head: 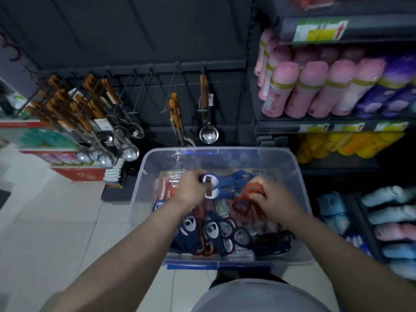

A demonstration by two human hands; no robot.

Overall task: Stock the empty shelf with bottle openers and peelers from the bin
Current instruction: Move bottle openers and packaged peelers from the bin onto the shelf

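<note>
Reaching into the clear plastic bin (299, 176), the left hand (189, 190) pinches blue bottle openers (225, 188), the right hand (275, 199) closes on a red-orange opener (253, 190) — tangled loops could drag neighbours out.

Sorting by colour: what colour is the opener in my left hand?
Blue, with white ends, in the head view.

floor (67, 221): pale tiles | clear plastic bin (292, 176) is set on it | shelf base (114, 194) is stood beside bin
</note>
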